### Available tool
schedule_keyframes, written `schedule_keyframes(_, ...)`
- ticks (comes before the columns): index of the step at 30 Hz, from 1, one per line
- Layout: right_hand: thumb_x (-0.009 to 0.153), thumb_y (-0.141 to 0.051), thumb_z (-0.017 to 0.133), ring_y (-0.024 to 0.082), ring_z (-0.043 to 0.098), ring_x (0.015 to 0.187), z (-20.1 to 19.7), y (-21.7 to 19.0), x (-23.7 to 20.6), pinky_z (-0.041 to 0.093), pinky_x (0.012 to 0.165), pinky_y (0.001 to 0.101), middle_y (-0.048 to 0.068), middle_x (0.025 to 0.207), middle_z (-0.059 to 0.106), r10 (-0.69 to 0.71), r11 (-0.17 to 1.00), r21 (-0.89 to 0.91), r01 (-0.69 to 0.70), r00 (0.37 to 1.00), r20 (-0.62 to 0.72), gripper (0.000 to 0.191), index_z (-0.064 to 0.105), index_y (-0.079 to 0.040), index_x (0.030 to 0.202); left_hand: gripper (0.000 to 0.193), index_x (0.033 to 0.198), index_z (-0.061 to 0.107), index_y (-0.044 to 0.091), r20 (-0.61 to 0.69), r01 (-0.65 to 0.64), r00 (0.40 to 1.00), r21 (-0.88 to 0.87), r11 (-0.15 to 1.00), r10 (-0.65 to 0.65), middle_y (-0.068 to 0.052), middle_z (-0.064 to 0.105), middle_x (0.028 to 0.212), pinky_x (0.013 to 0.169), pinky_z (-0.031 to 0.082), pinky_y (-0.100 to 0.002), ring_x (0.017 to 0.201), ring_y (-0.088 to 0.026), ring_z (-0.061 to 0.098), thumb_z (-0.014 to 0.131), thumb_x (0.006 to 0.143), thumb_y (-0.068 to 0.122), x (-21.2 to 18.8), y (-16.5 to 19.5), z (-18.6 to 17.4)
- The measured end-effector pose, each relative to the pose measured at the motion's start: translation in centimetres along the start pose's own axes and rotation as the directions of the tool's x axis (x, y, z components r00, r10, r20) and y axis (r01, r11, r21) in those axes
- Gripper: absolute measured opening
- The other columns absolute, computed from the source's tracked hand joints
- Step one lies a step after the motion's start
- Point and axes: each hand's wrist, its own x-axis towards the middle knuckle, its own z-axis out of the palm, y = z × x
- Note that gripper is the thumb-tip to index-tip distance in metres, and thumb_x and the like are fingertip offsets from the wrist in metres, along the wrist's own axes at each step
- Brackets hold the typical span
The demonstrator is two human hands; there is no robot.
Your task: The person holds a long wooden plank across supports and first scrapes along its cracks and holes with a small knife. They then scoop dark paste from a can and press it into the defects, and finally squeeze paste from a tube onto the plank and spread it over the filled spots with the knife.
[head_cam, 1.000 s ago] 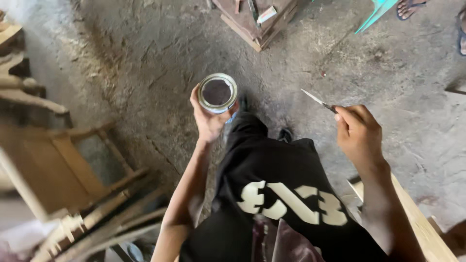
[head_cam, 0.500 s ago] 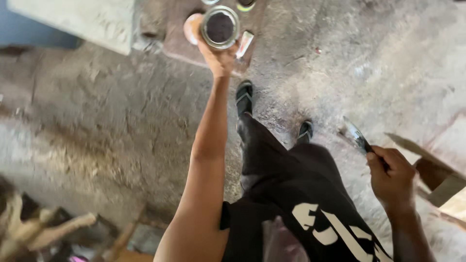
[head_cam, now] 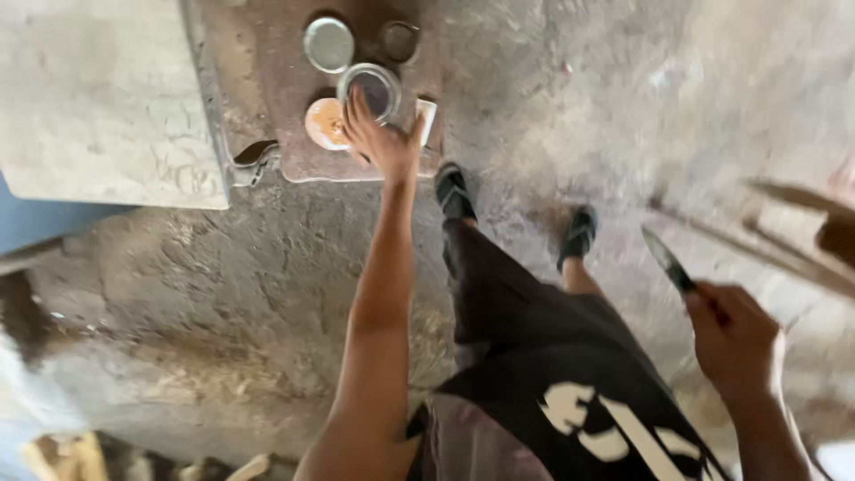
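My left hand [head_cam: 383,141] reaches far forward and grips a round open tin [head_cam: 372,89] with dark liquid inside, holding it at a flat brown board [head_cam: 294,134] on the ground. A round metal lid [head_cam: 329,44] and a dark ring-shaped lid [head_cam: 400,41] lie on the board beyond the tin. An orange-brown round object [head_cam: 322,123] sits just left of my fingers. My right hand [head_cam: 735,338] hangs at the lower right, closed on a knife [head_cam: 668,260] whose blade points up and to the left.
A pale concrete slab [head_cam: 98,98] lies left of the board. My legs in dark shorts and two dark shoes [head_cam: 454,191] stand on the rough dusty floor. Blurred wooden pieces [head_cam: 802,232] lie at the right edge, and wood scraps [head_cam: 71,450] at the lower left.
The view has swung forward over the floor. My left arm has stretched out, carrying the tin down to the brown board. My right hand keeps the knife at my side.
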Motion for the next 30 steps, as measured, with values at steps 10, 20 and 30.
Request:
schedule_keyframes(10, 0.099, -0.009, 0.067, 0.009, 0.061, 0.074, -2.7, 2.3, -4.0, 0.049, 0.063, 0.0249, 0.006, 0.095, 0.071, 0.371, 0.853, 0.447, -0.268, 0.915, -0.16, 0.023, 0.073, -0.002, 0.12, 0.101, 0.15, 0.041, 0.006, 0.693, -0.311, 0.714, 0.182, 0.933, 0.102, -0.025, 0.044, 0.151, 0.118, 0.026, -0.07, 0.143, -0.046, 0.04, 0.084, 0.07, 0.049, 7.6, 4.8, 10.2)
schedule_keyframes(20, 0.096, -0.007, 0.067, 0.013, 0.06, 0.074, -2.0, 12.0, -10.9, 0.048, 0.063, 0.0276, 0.007, 0.092, 0.068, 0.514, 0.802, 0.514, -0.304, 0.788, -0.337, 0.02, 0.072, 0.001, 0.114, 0.107, 0.144, 0.05, -0.001, 0.722, -0.541, 0.627, 0.134, 0.83, 0.292, -0.034, 0.049, 0.145, 0.112, 0.021, -0.075, 0.137, -0.057, 0.044, 0.091, 0.055, 0.041, 7.2, 9.8, 7.1)
schedule_keyframes(30, 0.094, -0.006, 0.07, 0.009, 0.06, 0.083, -6.7, 28.1, -19.6, 0.051, 0.071, 0.0269, 0.006, 0.093, 0.069, 0.599, 0.622, 0.782, -0.035, 0.664, -0.447, 0.018, 0.07, 0.002, 0.11, 0.095, 0.151, 0.048, 0.008, 0.57, -0.633, 0.464, -0.322, 0.704, 0.678, -0.022, 0.061, 0.135, 0.116, 0.024, -0.071, 0.13, -0.044, 0.051, 0.091, 0.071, 0.039, -8.9, 33.5, -8.8)
